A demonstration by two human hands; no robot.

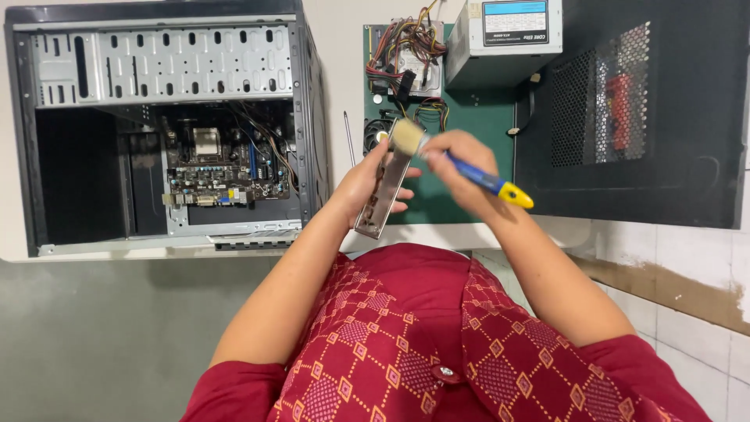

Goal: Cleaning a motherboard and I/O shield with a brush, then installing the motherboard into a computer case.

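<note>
My left hand (366,181) grips a long thin metal plate (383,195), held upright and slightly tilted over the table's near edge. My right hand (461,164) holds a paintbrush with a blue and yellow handle (491,184). Its pale bristles (407,137) rest against the plate's upper end. Both hands hover above a green mat (476,125).
An open black computer case (156,125) lies at the left, its motherboard (223,168) showing. A grey power supply (504,35) with bundled cables (406,43) sits at the back. A black side panel with mesh (641,109) lies right. A fan (377,131) and a screwdriver (348,137) lie near my hands.
</note>
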